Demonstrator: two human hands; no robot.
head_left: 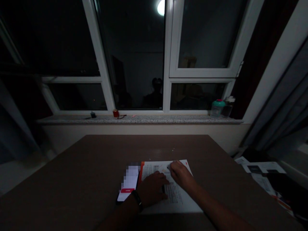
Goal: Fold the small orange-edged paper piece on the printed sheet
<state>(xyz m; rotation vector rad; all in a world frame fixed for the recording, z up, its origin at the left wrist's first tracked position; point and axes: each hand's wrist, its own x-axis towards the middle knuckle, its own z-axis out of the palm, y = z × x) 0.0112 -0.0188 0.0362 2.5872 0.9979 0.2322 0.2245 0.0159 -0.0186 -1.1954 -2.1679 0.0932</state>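
Printed white paper booklet with an orange left edge [179, 202] lies on the near part of the brown wooden table [96, 166], just right of a lit phone with a red bar [131, 179]. My left hand [152, 189], fingers loosely spread, rests on its left part; my right hand [180, 171] curls near its far edge, its grip unclear.

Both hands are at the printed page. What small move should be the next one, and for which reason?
Probably press the left hand down a little more, to steady the page before the right hand moves. The left hand is spread over the page, while the right is curled at its upper part, seemingly pinching something small that I cannot identify.
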